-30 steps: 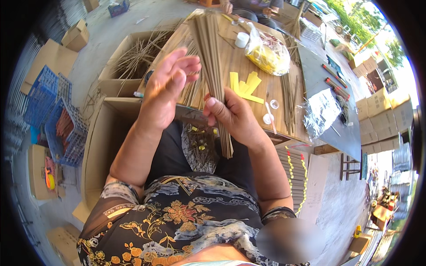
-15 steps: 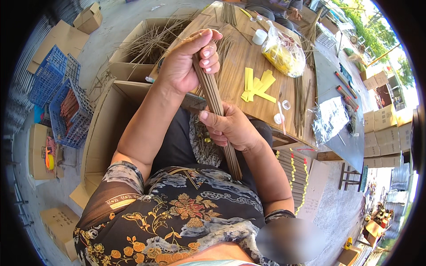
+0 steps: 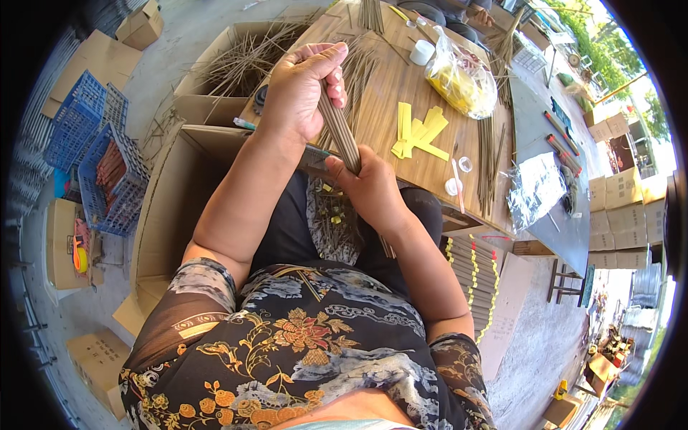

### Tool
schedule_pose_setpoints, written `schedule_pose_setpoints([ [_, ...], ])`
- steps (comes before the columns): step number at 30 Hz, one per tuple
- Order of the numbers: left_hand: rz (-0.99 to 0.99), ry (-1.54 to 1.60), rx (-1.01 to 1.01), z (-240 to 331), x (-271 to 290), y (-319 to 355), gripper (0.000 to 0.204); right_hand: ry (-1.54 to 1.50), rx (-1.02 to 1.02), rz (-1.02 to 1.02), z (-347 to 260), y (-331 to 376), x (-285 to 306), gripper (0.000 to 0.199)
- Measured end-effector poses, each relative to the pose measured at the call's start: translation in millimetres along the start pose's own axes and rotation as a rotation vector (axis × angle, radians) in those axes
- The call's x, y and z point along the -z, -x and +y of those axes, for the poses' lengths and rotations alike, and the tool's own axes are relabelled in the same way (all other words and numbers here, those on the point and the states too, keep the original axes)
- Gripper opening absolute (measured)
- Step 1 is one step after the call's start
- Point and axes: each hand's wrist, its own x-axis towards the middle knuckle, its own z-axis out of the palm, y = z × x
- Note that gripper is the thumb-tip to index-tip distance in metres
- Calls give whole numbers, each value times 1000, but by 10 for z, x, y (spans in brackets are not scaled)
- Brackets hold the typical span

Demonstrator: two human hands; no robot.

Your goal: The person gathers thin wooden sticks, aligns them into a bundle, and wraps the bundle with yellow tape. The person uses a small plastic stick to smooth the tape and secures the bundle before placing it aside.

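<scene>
Beside the table (image 3: 385,97), sticks (image 3: 340,136) bridge left hand (image 3: 299,93) and right hand (image 3: 374,188).

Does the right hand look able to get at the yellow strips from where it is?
Probably yes: between the right hand and the yellow strips only wooden tabletop shows. It is gripping the bundle of brown sticks, though, so it would likely need to leave that to the left hand.

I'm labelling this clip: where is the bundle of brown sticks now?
In the head view, the bundle slants across the upper middle, between the left hand above and right hand below, left of the yellow strips.
</scene>
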Motion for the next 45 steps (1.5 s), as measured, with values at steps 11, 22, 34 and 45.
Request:
schedule_pose_setpoints([
  [11, -21, 50, -4, 34, 71, -15, 16, -295, -117, -189, -10, 63, -1, 24],
  [22, -79, 41, -60, 81, -37, 113, 15, -543, -161, -393, -40, 17, 172, 35],
  [34, -333, 144, 93, 17, -12, 147, 22, -846, -327, -597, -245, -43, 207, 21],
  [45, -640, 159, 74, 16, 95, 28, 47, -446, -212, -379, -380, -14, 203, 16],
])
